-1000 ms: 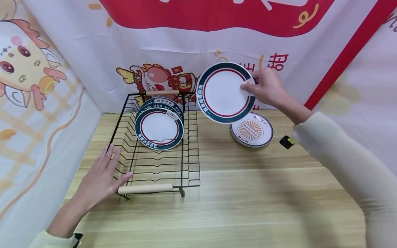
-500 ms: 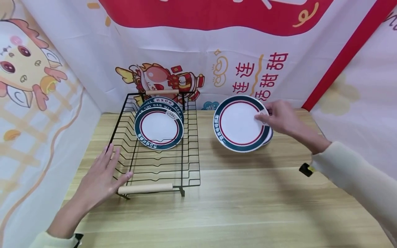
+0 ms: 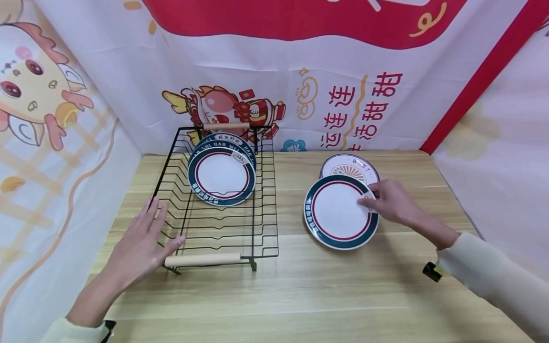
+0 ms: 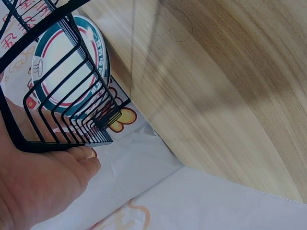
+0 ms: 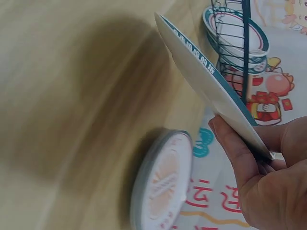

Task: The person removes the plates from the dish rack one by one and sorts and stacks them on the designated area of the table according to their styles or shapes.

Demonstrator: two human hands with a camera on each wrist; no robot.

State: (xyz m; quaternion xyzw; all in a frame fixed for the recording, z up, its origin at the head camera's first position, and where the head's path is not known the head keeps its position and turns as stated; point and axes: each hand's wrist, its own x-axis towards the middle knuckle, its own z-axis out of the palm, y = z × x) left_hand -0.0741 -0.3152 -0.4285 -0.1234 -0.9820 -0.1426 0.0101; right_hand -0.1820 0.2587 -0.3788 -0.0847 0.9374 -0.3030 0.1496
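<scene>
My right hand (image 3: 396, 202) pinches a white plate (image 3: 340, 212) with a dark green rim and red ring by its right edge. Its thumb lies on the plate's face and its fingers are underneath, as the right wrist view shows. The plate is tilted above the table and overlaps the front of a small stack of orange-patterned plates (image 3: 349, 167). My left hand (image 3: 137, 247) rests with extended fingers at the front left corner of a black wire dish rack (image 3: 203, 259), thumb near its wooden handle. Several matching green-rimmed plates (image 3: 220, 174) lean in the rack's rear slots.
A wooden table (image 3: 300, 295) carries the rack and the stack. Printed cloth (image 3: 240, 57) hangs behind the table and along both sides. The rack's front slots hold no plates.
My right hand has lowered the held plate and brought it right and toward me, past the stack, which shows again behind it. My left hand has stayed at the rack.
</scene>
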